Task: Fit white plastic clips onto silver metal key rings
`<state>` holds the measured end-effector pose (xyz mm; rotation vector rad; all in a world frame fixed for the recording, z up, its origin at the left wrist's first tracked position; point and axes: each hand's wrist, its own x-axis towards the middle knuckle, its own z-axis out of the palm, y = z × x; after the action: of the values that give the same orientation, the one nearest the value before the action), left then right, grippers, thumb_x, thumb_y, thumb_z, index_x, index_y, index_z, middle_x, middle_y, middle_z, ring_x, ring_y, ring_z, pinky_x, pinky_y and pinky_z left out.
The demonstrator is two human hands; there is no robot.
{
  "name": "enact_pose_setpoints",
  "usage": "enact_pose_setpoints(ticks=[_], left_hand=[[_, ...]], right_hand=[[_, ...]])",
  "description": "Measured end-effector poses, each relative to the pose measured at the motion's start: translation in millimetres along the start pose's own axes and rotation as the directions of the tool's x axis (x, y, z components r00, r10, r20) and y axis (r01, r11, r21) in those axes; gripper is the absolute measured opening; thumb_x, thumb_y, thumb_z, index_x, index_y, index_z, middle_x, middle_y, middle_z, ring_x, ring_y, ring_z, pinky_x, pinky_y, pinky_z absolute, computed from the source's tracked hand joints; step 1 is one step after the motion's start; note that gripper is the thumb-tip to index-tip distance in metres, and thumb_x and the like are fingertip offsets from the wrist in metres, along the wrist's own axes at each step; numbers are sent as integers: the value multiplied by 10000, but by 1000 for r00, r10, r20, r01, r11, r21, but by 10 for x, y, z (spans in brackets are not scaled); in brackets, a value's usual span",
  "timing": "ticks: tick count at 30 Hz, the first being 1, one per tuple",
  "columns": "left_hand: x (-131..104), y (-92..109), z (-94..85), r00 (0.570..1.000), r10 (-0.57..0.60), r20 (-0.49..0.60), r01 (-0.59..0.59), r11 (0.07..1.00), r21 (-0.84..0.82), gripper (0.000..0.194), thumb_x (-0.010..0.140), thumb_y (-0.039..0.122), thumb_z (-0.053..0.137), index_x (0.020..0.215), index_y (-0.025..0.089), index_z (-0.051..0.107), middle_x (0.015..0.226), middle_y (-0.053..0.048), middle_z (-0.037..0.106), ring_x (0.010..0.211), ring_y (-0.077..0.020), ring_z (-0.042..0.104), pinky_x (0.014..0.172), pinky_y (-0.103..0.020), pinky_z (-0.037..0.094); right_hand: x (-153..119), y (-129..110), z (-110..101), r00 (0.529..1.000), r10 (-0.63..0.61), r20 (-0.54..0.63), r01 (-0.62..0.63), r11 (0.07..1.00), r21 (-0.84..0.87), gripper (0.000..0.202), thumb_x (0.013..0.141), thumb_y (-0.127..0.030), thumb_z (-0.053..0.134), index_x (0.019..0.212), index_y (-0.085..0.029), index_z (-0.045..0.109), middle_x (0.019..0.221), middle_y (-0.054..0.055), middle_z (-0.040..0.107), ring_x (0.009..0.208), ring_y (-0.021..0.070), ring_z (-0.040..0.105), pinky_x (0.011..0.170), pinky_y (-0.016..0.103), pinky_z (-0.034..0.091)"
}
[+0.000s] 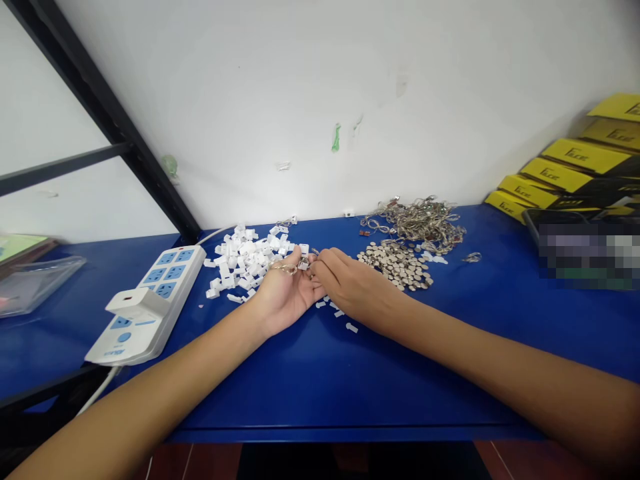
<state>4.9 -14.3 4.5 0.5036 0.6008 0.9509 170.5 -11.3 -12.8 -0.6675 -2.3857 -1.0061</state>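
Observation:
My left hand [287, 293] is palm up over the blue table, its thumb and fingers closed on a small white plastic case [303, 265] with thin clear-coated wire [285, 268] trailing over the thumb. Against it, my right hand [347, 283] has its fingers pinched together at the case; what they grip is mostly hidden. Left of the hands lies a pile of small white plastic cases [243, 260]. To the right are round silvery discs like button cells [397, 263], with a tangle of thin wire strings [420, 223] behind them. Small white tabs [352, 327] lie below the right hand.
A white power strip [170, 283] with a plugged-in white adapter [137, 307] stands at the left. Yellow and black boxes [565, 173] are stacked at the right, near a dark tray [537, 230]. A wall [300, 100] bounds the blue table [320, 393] behind.

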Motion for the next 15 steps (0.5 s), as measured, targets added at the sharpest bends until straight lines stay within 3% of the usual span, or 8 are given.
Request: enact_pose_setpoints(ticks=[3, 6, 8, 10, 13, 15], left_hand=[[1, 11, 20, 1000, 11, 5, -11, 1000, 13, 418, 1098, 370, 379, 812, 150, 589, 743, -50, 614, 656, -160, 622, 910, -377, 558], [1, 38, 33, 999, 35, -7, -35, 999, 40, 482, 1109, 401, 318, 770, 156, 557, 799, -97, 671, 770, -191, 701, 933, -392, 573], [-6, 53, 34, 998, 61, -12, -60, 996, 69, 476, 1102, 422, 345, 762, 156, 547, 972, -176, 729, 959, -247, 741, 968, -411, 573], [-16, 59, 26, 995, 97, 4, -96, 988, 119, 445, 1083, 434, 423, 758, 154, 543, 1148, -229, 727, 1097, -295, 727, 1004, -437, 568], [-31, 58, 11, 991, 122, 52, -131, 967, 220, 427, 1037, 477, 535, 764, 150, 560, 1217, -229, 716, 1119, -319, 721, 999, -470, 575], [-39, 58, 10, 989, 124, 86, -144, 945, 294, 450, 1003, 537, 574, 776, 149, 577, 1142, -201, 730, 1027, -300, 738, 958, -474, 592]], right_hand=[[13, 24, -45, 1000, -30, -10, 30, 1000, -1, 319, 980, 25, 349, 914, -115, 628, 797, 89, 559, 778, 238, 462, 718, 358, 406], [-11, 145, -82, 1000, -9, 10, 9, 998, 62, 337, 952, 54, 346, 894, -128, 623, 790, 86, 554, 787, 237, 473, 733, 356, 410], [-57, 310, -95, 993, 81, 88, -98, 976, 197, 305, 954, 41, 363, 945, -128, 617, 875, 108, 591, 829, 233, 508, 760, 350, 431], [-121, 536, -105, 960, 209, 188, -267, 890, 371, 220, 983, -21, 406, 1009, -123, 599, 977, 130, 614, 838, 211, 543, 753, 332, 448], [-228, 908, -122, 827, 348, 441, -521, 768, 371, 138, 997, -137, 486, 901, -161, 582, 926, 125, 639, 801, 208, 570, 715, 340, 435], [-295, 1105, -135, 679, 371, 633, -651, 703, 286, 189, 993, -203, 513, 814, -177, 569, 837, 116, 654, 714, 189, 560, 676, 348, 413]])
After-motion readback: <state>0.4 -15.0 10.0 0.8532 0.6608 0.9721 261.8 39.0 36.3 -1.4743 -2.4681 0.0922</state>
